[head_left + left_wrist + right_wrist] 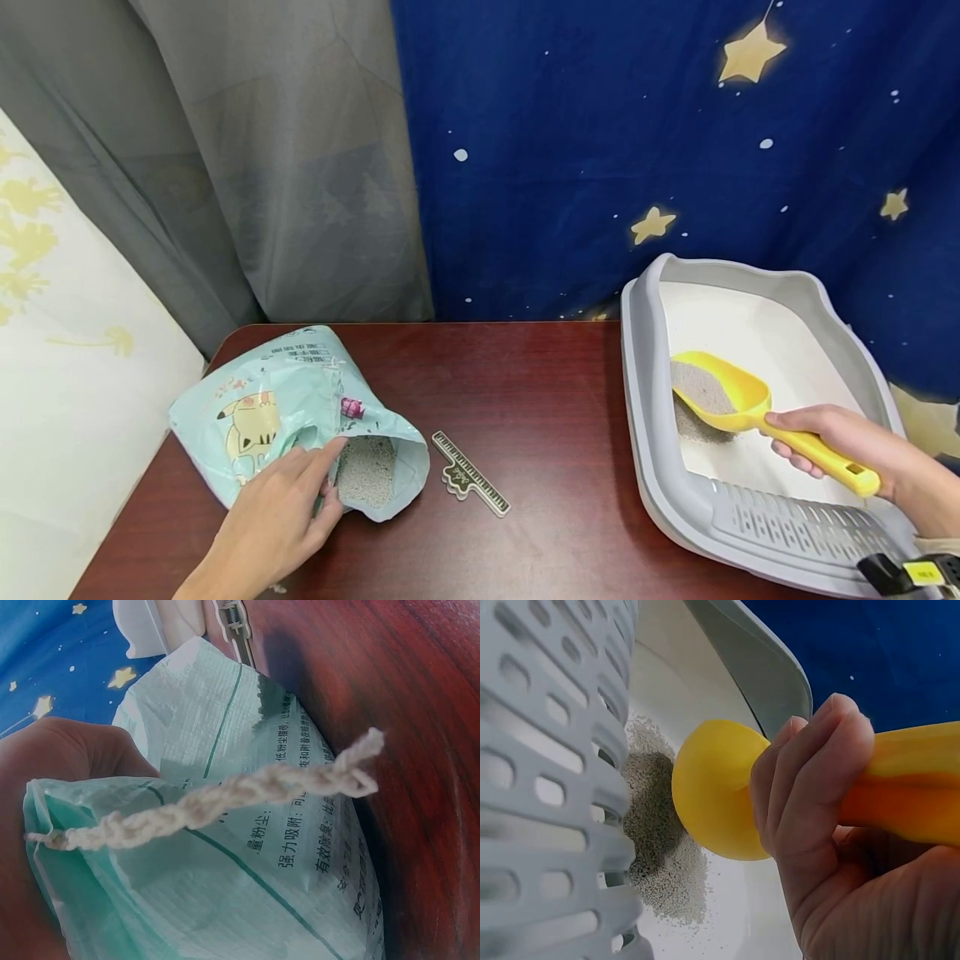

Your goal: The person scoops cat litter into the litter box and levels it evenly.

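My right hand [847, 437] grips the handle of a yellow scoop [750, 400], fingers curled round it in the right wrist view. Grey cat litter [701, 387] fills the scoop's bowl, which is over the grey-rimmed white litter box [652, 433]. Under the bowl, a small pile of litter [656, 825] lies on the box floor. On the left, my left hand [273, 512] pinches the rim of a light blue litter bag [300, 383]. The bag lies on its side, mouth toward the right, with litter visible inside. A twisted pale cord [202, 806] crosses the left wrist view.
Between bag and box, a piano-key-patterned clip [468, 473] lies on the dark red wooden table [540, 417]. Behind the table hang a grey curtain [300, 167] and a blue starry one [540, 167]. The box has a slotted grey front ledge [810, 517].
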`<action>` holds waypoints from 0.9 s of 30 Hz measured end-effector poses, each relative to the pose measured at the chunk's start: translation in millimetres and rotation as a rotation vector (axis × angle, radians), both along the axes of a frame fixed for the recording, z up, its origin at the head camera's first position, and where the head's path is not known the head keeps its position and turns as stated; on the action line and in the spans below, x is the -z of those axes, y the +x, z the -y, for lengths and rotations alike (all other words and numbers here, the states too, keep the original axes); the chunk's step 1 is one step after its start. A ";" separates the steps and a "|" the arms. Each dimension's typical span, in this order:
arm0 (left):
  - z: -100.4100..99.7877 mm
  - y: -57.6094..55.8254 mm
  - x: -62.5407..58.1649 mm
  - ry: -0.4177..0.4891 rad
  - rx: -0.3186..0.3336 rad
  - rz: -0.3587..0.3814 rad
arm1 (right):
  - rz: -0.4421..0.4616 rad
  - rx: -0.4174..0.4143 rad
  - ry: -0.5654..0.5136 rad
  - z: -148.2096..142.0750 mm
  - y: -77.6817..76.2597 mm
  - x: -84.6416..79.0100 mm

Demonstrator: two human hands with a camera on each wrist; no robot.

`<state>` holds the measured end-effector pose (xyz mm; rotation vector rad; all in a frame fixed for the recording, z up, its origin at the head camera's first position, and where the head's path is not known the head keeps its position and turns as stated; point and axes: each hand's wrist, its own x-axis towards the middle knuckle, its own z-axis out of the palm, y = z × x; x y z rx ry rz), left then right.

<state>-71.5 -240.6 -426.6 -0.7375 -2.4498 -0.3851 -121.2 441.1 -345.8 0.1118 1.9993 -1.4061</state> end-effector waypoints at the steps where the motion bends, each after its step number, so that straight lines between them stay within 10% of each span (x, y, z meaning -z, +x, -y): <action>1: -0.2 -0.1 -0.1 0.000 0.000 0.001 | 0.003 -0.002 -0.003 -0.2 -1.1 -0.4; 27: -1.8 -1.7 -1.9 -0.008 -0.011 0.019 | -0.056 0.086 0.042 -10.9 -21.4 5.2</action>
